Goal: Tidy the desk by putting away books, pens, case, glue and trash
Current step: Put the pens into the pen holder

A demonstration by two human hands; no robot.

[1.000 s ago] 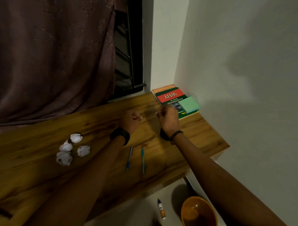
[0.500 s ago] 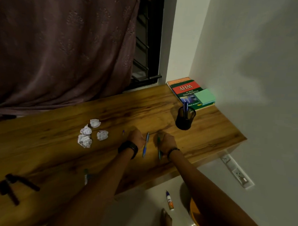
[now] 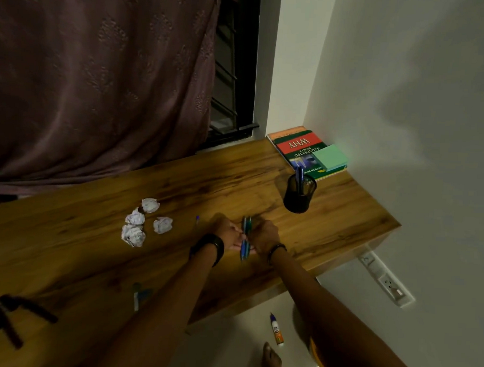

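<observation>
Head view: pens gathered at desk's front

Both the left hand (image 3: 229, 235) and right hand (image 3: 263, 235) pinched two pens (image 3: 245, 239) together above the desk (image 3: 345, 215). Best squared tips-down before going into the pen cup (image 3: 300, 195) nearby.

Pen holder (image 3: 300, 195) stands before books (image 3: 306, 153), right of paper balls (image 3: 146, 220).

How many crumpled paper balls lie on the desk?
4: all clustered left of the hands, one farthest back, one below it, one to the right, one nearest. None seem hidden.
</observation>
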